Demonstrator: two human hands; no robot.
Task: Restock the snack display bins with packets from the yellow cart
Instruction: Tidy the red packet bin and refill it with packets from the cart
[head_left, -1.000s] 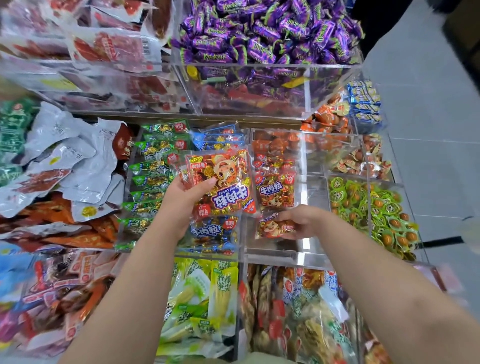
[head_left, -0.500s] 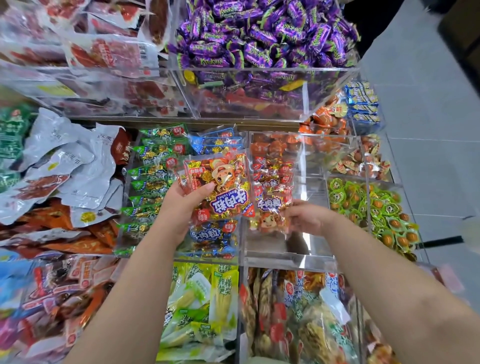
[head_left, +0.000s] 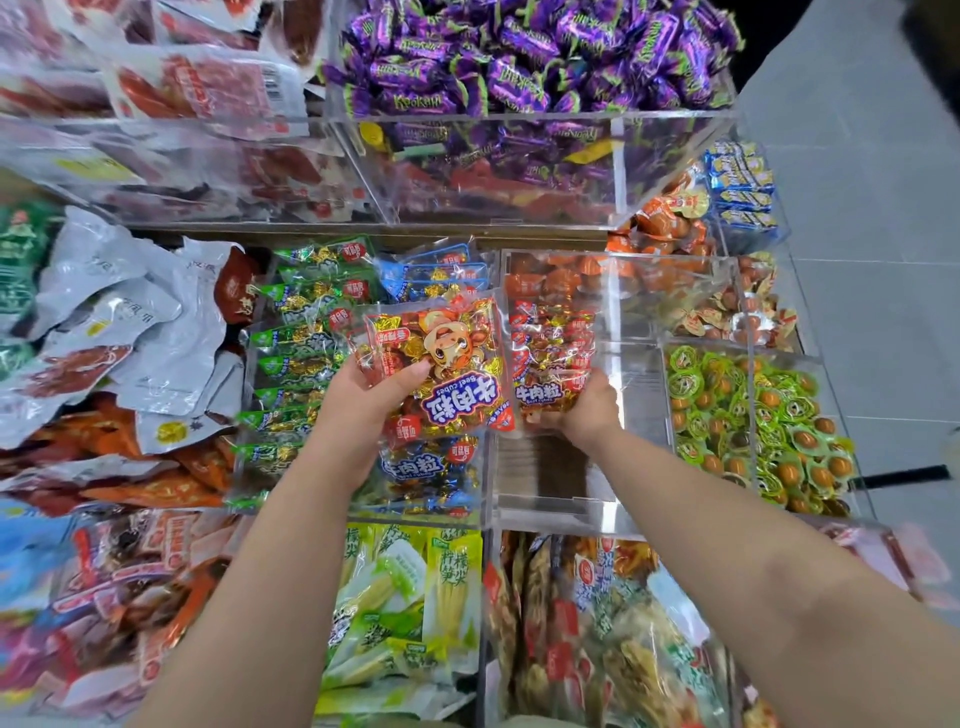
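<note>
Clear acrylic bins (head_left: 639, 322) crowd the display, grey floor tiles (head_left: 857, 208) to the right. Left hand (head_left: 363, 405): fingers wrapped round one red beef-cube packet (head_left: 441, 358), thumb across its face, held above the blue-packet bin. Right hand (head_left: 587, 408): fingers closed under a second red packet (head_left: 553, 358), stood upright inside the nearly bare bin (head_left: 550, 483), against packets already stacked there. Both forearms are extended forward. Two packets in hand.
</note>
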